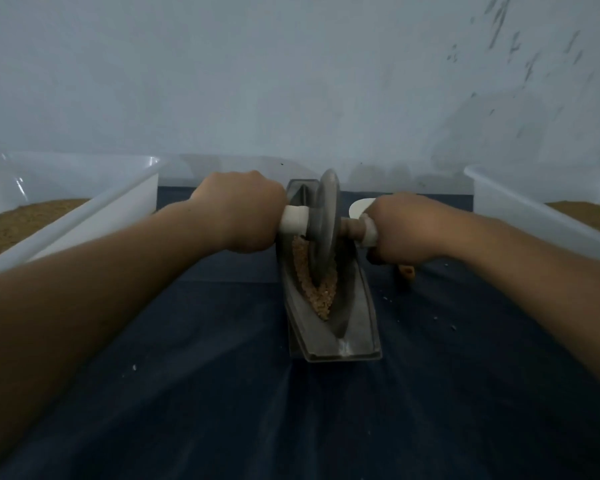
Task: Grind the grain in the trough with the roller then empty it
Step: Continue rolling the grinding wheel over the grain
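Head view: a person ground grain (321, 292) at a cloth-covered worktop (187, 393), with the roller (324, 216) standing on edge in the far half of the trough (340, 341). The left hand (238, 211) was closed round the white-wrapped axle (293, 220) on one side of the disc. The right hand (400, 228) gripped the matching stub on the other side, and both fists sat close against the wheel.

The grain lay in the trough's groove in a thin V-shaped band, heaped against the near edge of the disc and running up the left wall beside it. It looked coarse and only partly broken, so the grinding appeared unfinished and the emptying not yet begun.

The risks from here looked plain. The trough was narrow and rested loose on the cloth, so an uneven push from either hand could have tipped the disc against a wall, thrown grain over the rim or skidded the trough sideways. Pale specks (444, 322) already lay scattered on the cloth to the right. A hard stroke toward the near end could also have driven grain out over the low lip there.

A white bin (94, 220) stood at the left edge of the worktop and held a bed of brown, fine-looking meal (21, 220). A second white bin (513, 216) at the right held a similar brown layer (575, 211), mostly out of frame. A white rounded object (357, 206) showed behind the right hand, and a small brown piece (406, 271) lay just below that hand. What either of them was could not be told.
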Action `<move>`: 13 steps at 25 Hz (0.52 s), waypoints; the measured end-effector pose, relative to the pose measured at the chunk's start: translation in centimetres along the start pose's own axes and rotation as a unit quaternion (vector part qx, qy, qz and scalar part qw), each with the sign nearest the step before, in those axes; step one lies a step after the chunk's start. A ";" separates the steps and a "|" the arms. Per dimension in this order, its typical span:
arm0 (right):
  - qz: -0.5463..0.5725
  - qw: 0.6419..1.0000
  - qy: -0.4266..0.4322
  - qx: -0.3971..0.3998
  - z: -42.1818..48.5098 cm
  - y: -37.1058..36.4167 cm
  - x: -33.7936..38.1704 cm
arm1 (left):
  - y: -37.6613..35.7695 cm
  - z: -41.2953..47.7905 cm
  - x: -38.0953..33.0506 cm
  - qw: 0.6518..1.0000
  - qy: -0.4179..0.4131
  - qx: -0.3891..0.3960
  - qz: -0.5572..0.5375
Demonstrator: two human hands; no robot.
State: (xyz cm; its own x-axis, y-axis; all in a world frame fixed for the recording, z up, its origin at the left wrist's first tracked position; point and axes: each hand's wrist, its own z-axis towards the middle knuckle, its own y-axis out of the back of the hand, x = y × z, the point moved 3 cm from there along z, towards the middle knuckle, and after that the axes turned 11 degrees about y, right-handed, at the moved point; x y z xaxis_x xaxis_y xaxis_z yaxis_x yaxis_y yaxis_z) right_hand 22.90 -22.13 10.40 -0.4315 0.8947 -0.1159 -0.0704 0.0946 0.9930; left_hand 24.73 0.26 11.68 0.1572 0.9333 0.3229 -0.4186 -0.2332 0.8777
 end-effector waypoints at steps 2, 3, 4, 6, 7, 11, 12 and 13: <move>-0.008 1.000 -0.009 -0.021 2.4 0.0 -0.6 | 0.0 1.5 -0.4 0.999 0.029 -0.023 0.014; -0.003 0.999 -0.020 -0.041 3.0 0.0 -0.8 | 0.2 1.9 -0.5 0.999 0.035 -0.032 0.021; -0.001 0.998 -0.029 -0.060 3.1 -0.1 -1.0 | 0.3 2.1 -0.7 0.998 0.039 -0.037 0.027; -0.008 0.995 -0.030 -0.091 2.2 -0.1 -0.7 | 0.7 1.7 -0.8 0.998 0.035 -0.040 0.022; -0.013 0.995 -0.021 -0.098 1.3 -0.2 -0.4 | 0.6 1.1 -0.6 0.999 0.026 -0.034 0.009; -0.037 0.992 0.018 -0.117 -3.3 0.4 0.9 | 0.6 -2.2 1.2 0.988 -0.076 0.102 -0.084; -0.029 0.994 0.024 -0.107 -4.0 0.5 1.0 | 0.6 -2.5 1.6 0.983 -0.091 0.128 -0.095; -0.017 0.996 0.025 -0.088 -4.3 0.4 0.9 | 0.3 -2.3 1.7 0.983 -0.094 0.128 -0.094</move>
State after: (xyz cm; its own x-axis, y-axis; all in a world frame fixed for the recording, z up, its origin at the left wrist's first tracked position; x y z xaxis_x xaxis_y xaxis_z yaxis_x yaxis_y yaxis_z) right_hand 18.61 -23.12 10.61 -0.4694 0.8694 -0.1544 -0.2407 0.0422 0.9697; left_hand 22.78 2.45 11.71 0.3822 0.9053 0.1853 -0.1319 -0.1450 0.9806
